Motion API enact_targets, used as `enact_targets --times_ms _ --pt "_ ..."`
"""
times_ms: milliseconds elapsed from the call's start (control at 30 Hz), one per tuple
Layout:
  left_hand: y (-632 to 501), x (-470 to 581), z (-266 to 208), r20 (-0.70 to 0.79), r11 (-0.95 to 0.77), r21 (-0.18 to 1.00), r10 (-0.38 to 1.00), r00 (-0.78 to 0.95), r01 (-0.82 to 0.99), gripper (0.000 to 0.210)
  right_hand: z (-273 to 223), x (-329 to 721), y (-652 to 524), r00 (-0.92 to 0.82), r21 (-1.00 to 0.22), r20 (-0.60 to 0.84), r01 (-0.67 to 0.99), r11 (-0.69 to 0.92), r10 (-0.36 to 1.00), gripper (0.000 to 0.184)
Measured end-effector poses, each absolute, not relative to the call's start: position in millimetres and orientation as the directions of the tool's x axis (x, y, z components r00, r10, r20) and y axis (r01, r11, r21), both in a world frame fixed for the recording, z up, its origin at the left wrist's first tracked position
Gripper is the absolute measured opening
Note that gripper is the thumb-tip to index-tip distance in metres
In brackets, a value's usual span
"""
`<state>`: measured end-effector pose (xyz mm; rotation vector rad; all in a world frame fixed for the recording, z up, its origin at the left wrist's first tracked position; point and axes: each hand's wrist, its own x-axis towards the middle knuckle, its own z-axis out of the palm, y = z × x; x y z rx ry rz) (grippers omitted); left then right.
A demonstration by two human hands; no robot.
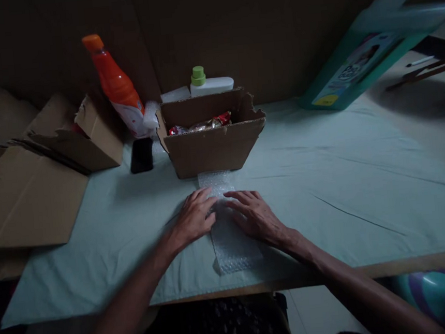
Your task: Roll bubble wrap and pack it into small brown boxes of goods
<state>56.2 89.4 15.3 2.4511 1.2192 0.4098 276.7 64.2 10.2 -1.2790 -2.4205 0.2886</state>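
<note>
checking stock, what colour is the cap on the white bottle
The cap is light green; head view.

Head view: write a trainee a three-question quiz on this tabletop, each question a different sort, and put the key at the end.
1. What material lies beneath the fingers of the left hand and the right hand?

2. What colour is the cap of the white bottle behind the open cardboard box?
A) Orange
B) Light green
C) Black

3. True or false: as the camera sees it, the black phone lies to the right of the open cardboard box.

Key:
1. A strip of bubble wrap.
2. B.
3. False: the black phone lies to its left.
</note>
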Motion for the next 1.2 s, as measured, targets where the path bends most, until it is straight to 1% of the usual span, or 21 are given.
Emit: enact_targets --times_ms 67,133,233,300,367,433,500,567,667,733,800,867,933,1000,1067,1133,1200 --pt "101 60 12 0.041 -0.575 0.408 0.788 0.615 0.710 0.037 13 282 48 -0.580 -0.405 0.190 0.689 0.601 0.792 0.031" --pt "106 59 8 0.020 -0.586 0.384 0.778 0.628 0.714 0.036 13 282 22 -0.612 -0.434 0.158 0.661 0.612 0.774 0.028" --pt "106 55 2 0.030 -0.590 0.373 0.779 0.626 0.716 0.037 15 275 -27 -0.657 -0.481 0.151 0.604 0.636 0.738 0.028" --pt "105 53 0 0.045 -0.593 0.374 0.780 0.624 0.713 0.038 19 271 -57 -0.688 -0.556 0.169 0.525 0.645 0.706 0.019" --pt "105 52 -1 0.052 -0.595 0.378 0.778 0.626 0.709 0.039 25 272 -75 -0.678 -0.635 0.203 0.458 0.623 0.706 0.014" --pt "105 52 -2 0.052 -0.595 0.382 0.778 0.626 0.707 0.040 30 278 -73 -0.598 -0.660 0.245 0.474 0.583 0.763 0.021" --pt "105 53 -1 0.055 -0.594 0.380 0.780 0.624 0.709 0.040 30 281 -53 -0.487 -0.611 0.294 0.566 0.553 0.823 0.026" --pt "104 54 -1 0.067 -0.591 0.374 0.786 0.615 0.714 0.040 25 278 -23 -0.418 -0.519 0.318 0.674 0.525 0.851 0.028" --pt "102 54 0 0.085 -0.588 0.372 0.792 0.605 0.718 0.039 14 260 16 -0.436 -0.392 0.247 0.771 0.501 0.865 0.037" --pt "100 54 0 0.085 -0.587 0.376 0.792 0.604 0.717 0.040 10 247 22 -0.488 -0.340 0.183 0.783 0.521 0.853 0.041" --pt "97 52 0 0.081 -0.588 0.378 0.791 0.607 0.715 0.040 9 239 9 -0.561 -0.340 0.150 0.744 0.575 0.814 0.034" --pt "95 51 0 0.078 -0.592 0.377 0.787 0.612 0.712 0.041 12 240 -15 -0.632 -0.409 0.146 0.662 0.628 0.762 0.022" --pt "92 49 0 0.071 -0.602 0.373 0.777 0.625 0.706 0.042 16 249 -38 -0.668 -0.501 0.178 0.570 0.651 0.722 0.016" --pt "92 49 2 0.058 -0.613 0.371 0.765 0.642 0.697 0.042 19 261 -52 -0.647 -0.544 0.233 0.532 0.649 0.726 0.018" --pt "94 48 4 0.040 -0.618 0.374 0.756 0.653 0.692 0.042 20 275 -58 -0.595 -0.526 0.270 0.567 0.634 0.757 0.024" --pt "96 49 6 0.021 -0.614 0.383 0.753 0.658 0.690 0.042 19 285 -58 -0.571 -0.486 0.251 0.623 0.612 0.781 0.030" --pt "95 50 8 0.022 -0.599 0.397 0.764 0.645 0.696 0.043 17 290 -59 -0.594 -0.463 0.202 0.643 0.610 0.779 0.035"
